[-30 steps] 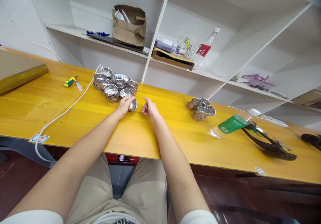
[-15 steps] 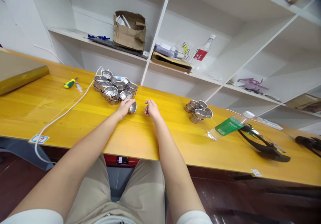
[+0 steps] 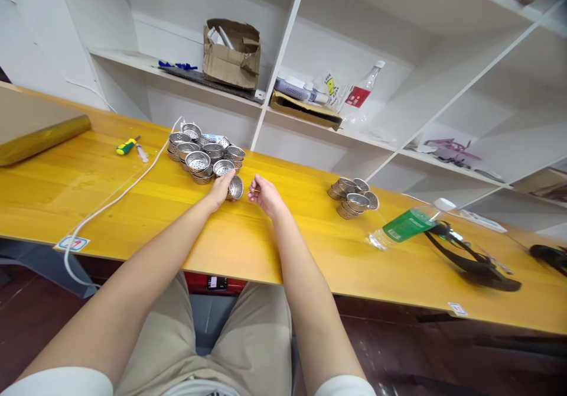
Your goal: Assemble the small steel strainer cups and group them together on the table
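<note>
My left hand (image 3: pixel 221 188) grips a small perforated metal cup (image 3: pixel 235 188), tipped on its side on the yellow table (image 3: pixel 133 207). Just behind it lies a pile of several identical metal cups (image 3: pixel 204 153). My right hand (image 3: pixel 262 192) hovers a little right of the held cup, fingers curled in a pinch; anything between them is too small to make out. A smaller group of metal cups (image 3: pixel 353 196) sits further right on the table.
A white cable (image 3: pixel 119 192) runs across the table's left part near a green-yellow screwdriver (image 3: pixel 126 145). A green-labelled bottle (image 3: pixel 410 223) and black straps (image 3: pixel 473 257) lie at right. White shelves (image 3: pixel 274 77) with a cardboard box (image 3: pixel 231 53) stand behind. A gold roll (image 3: pixel 39 139) lies far left.
My right hand has moved slightly left, closer to the cup in my left hand. The view has shifted a little; the left hand keeps its hold.
</note>
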{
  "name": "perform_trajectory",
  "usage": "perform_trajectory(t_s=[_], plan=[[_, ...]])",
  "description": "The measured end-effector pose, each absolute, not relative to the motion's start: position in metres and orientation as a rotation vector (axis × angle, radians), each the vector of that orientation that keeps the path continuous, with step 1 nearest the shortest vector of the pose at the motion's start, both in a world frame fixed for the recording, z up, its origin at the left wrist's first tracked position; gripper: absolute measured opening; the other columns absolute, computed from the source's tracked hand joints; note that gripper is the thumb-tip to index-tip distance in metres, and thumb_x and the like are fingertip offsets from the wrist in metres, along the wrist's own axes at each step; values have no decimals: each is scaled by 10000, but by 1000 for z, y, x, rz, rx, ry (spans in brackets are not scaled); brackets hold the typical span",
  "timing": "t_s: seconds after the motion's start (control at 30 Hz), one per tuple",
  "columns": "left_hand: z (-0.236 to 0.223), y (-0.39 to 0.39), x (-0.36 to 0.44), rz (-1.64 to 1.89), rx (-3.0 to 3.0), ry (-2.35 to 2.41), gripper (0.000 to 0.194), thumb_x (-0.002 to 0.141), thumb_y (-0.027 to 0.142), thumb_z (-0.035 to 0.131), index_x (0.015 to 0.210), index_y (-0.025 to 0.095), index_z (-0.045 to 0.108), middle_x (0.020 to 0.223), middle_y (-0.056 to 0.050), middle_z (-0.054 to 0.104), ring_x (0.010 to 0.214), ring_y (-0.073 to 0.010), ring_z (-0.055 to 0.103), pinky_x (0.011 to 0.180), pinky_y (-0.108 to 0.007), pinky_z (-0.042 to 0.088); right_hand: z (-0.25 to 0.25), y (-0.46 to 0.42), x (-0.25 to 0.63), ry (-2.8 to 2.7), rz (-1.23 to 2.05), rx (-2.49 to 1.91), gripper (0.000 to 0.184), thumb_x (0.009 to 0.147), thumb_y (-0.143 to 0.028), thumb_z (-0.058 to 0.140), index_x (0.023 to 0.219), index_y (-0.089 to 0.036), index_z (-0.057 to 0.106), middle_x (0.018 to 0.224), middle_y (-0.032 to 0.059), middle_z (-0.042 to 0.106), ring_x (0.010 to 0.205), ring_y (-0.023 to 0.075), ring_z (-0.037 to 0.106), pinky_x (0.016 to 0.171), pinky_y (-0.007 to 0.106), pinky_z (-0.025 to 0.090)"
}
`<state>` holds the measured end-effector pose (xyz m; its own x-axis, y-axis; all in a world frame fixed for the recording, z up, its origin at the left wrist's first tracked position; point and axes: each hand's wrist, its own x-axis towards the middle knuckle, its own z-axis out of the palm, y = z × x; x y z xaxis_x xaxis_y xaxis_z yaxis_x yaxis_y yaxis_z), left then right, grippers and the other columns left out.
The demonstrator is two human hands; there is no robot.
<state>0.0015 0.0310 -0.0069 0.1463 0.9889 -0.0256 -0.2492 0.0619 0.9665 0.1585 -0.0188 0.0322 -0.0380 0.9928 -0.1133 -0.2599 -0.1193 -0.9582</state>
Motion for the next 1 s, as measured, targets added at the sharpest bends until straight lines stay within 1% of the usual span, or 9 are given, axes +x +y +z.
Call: perform_trajectory(t_s=[0.07,0.13,0.3,0.5,0.57,0.67,0.77,0.9,1.0], plan=[[-5,30,2,1156,1008,949,544,917,676,598,901,140,690,665,-63,676,533,-188,635,487,-281,491,30,-19,152,-951,1449,-1055,450,929,-551,655,701,-220,454,557,-57,516,484,99,555,515,214,423],[-2,29,2,1132,970,953,555,947,671,553,867,137,682,654,-70,682,523,-186,636,487,-282,500,29,-19,148,-923,1473,-1044,440,954,-528,626,697,-219,447,555,-56,518,482,101,560,516,215,425],[2,26,3,1109,939,962,560,945,679,555,835,142,668,643,-67,688,488,-172,630,444,-251,474,28,-20,144,-887,1525,-1070,419,963,-485,622,695,-219,441,548,-54,523,467,100,551,487,207,399],[4,25,4,1108,935,988,520,968,632,541,806,150,651,618,-55,674,477,-170,624,425,-243,456,28,-20,143,-858,1556,-1076,383,1012,-380,510,676,-220,417,517,-57,480,422,92,495,436,204,326],[3,25,4,1092,974,976,529,962,640,546,789,150,645,591,-54,663,451,-163,608,414,-236,439,29,-21,142,-841,1596,-1076,383,1010,-367,496,669,-224,397,506,-61,453,406,87,454,414,200,291],[0,25,3,1062,1051,947,538,949,649,558,780,146,647,571,-59,659,423,-158,594,395,-229,412,30,-21,141,-823,1701,-1063,395,1001,-373,486,659,-232,350,487,-73,399,377,78,354,383,195,209],[-2,25,4,1048,1086,929,532,930,654,582,765,152,634,541,-50,642,392,-146,567,379,-225,388,30,-21,138,-817,1778,-1027,415,1009,-360,436,641,-233,291,462,-81,340,359,70,267,375,189,150],[-4,26,5,1049,1095,916,527,899,668,613,726,171,599,479,-24,592,357,-136,526,367,-224,362,27,-19,134,-812,1814,-1006,453,999,-372,439,629,-238,214,434,-90,273,352,64,192,374,187,140],[-6,26,5,1046,1097,909,512,907,646,597,711,173,593,472,-27,590,351,-141,520,359,-230,347,26,-18,133,-814,1812,-999,456,1000,-370,427,622,-243,206,424,-91,263,347,68,164,371,196,159]])
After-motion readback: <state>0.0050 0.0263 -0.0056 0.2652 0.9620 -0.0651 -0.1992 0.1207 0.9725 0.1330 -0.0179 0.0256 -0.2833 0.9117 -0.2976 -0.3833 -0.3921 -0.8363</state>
